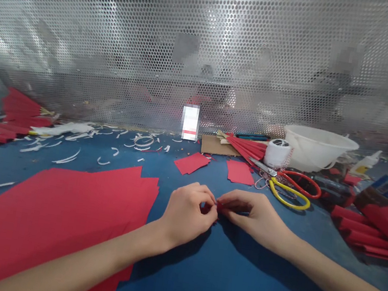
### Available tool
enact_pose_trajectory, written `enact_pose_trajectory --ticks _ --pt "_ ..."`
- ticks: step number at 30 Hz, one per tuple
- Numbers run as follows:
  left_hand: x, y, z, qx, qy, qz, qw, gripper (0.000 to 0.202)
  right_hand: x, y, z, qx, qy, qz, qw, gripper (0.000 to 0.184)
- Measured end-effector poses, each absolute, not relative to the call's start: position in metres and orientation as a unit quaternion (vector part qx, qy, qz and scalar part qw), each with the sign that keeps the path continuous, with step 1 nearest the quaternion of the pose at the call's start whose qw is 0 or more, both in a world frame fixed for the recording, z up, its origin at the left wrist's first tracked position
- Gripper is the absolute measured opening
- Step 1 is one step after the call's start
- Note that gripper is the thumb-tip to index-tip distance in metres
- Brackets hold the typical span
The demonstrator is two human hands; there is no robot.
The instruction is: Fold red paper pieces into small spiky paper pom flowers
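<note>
My left hand [188, 211] and my right hand [254, 215] meet at the middle of the blue table [231, 281]. Both pinch one small piece of red paper [218, 208], which is mostly hidden under the fingers. The fingers of each hand are curled and pressed together on it. A stack of large red paper sheets [56, 212] lies flat just left of my left forearm.
Scissors with red and yellow handles [291, 186] lie behind my right hand, near a spool of string [277, 153] and a white bowl [318, 147]. Two small red sheets [213, 166] lie ahead. Folded red fans [377, 228] sit right and far left. A perforated metal screen [208, 58] closes the back.
</note>
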State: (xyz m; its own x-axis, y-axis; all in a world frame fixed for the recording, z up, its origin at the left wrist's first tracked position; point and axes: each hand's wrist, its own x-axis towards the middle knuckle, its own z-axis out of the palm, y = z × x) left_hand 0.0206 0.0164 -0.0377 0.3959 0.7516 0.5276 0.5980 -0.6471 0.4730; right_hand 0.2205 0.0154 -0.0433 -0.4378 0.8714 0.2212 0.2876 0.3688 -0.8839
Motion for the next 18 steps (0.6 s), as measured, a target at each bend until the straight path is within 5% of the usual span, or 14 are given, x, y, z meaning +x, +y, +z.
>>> enact_pose_trajectory --ticks 18 --pt "0.0216 0.016 -0.0381 0.832 0.409 0.366 0.078 0.015 0.2205 0.0157 -0.0471 -0.398 -0.802 0.237 0.378 0.011"
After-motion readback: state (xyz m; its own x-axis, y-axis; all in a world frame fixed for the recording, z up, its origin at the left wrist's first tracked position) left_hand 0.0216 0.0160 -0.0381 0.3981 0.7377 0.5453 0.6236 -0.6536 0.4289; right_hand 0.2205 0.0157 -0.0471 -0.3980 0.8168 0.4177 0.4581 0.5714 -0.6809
